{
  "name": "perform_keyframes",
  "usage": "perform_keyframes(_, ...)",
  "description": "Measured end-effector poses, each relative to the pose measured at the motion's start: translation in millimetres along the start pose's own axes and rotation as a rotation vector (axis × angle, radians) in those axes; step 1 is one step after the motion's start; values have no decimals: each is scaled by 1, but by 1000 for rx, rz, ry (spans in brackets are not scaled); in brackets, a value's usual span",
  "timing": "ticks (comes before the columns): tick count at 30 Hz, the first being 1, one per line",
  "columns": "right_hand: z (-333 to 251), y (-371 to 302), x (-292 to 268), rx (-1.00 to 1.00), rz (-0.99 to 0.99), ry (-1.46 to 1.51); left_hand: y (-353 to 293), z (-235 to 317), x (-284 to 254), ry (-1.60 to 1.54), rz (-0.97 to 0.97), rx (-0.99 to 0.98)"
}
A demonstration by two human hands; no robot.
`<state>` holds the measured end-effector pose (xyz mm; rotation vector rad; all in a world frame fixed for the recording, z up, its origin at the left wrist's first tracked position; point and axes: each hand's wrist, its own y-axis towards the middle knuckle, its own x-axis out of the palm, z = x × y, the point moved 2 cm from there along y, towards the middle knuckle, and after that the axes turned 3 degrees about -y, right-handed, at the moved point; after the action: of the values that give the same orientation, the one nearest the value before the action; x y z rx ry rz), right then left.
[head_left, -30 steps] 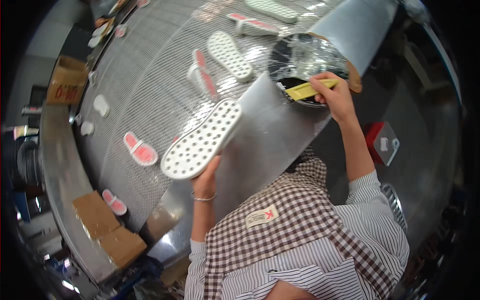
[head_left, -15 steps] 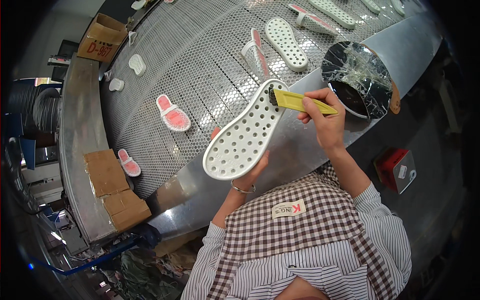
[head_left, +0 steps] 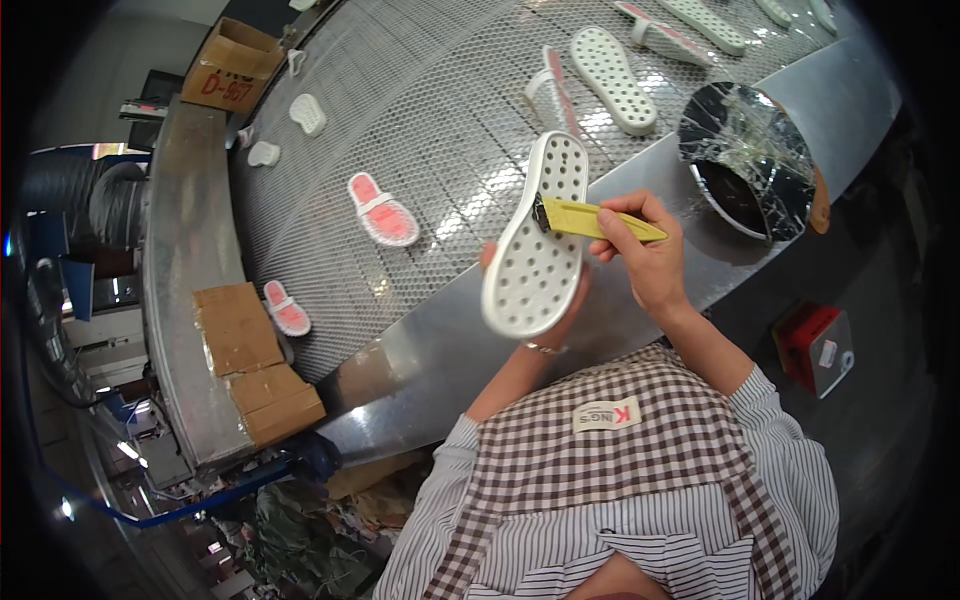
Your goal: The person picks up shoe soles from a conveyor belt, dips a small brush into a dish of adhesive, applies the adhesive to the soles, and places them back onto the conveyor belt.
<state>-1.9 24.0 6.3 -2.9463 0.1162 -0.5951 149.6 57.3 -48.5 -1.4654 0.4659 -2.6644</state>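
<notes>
My left hand (head_left: 560,318) holds a white shoe sole (head_left: 536,240) with round holes, underside up, lifted above the metal rim of the conveyor. My right hand (head_left: 640,250) grips a yellow-handled brush (head_left: 590,218), and its dark tip touches the upper right edge of the sole. A black glue pot (head_left: 745,160) covered in shiny film stands to the right on the metal ledge.
A wide mesh conveyor (head_left: 430,130) carries another white sole (head_left: 612,78), pink-and-white soles (head_left: 383,210), (head_left: 287,308) and small white pieces (head_left: 308,113). Cardboard pads (head_left: 255,360) and a carton (head_left: 230,65) sit on its left rim. A red box (head_left: 815,345) lies lower right.
The left hand has raised and turned the sole more upright and nearer my body. The right hand brought the brush from the glue pot onto the sole's edge.
</notes>
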Motion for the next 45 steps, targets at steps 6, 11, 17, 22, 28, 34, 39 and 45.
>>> perform_keyframes(6,-2,-25,32,69,-142,32,24,14,32,-650,-600,-219)
perform_keyframes(11,-14,-27,42,90,-253,26,36,16,22,-709,-815,-328)
perform_keyframes(17,-33,-7,48,146,-441,-92,33,-10,-16,-600,-521,-158)
perform_keyframes(22,-45,7,51,45,-531,-269,27,-3,-10,257,-325,45)
perform_keyframes(28,-60,24,42,-77,-697,-396,12,-1,22,915,-237,250)
perform_keyframes(34,-95,43,37,-392,-935,-691,6,5,15,741,-201,-12)
perform_keyframes(39,-103,33,30,-182,-610,-425,13,17,15,477,-190,51)
perform_keyframes(45,-94,27,25,-188,-406,-286,18,55,3,313,-307,65)
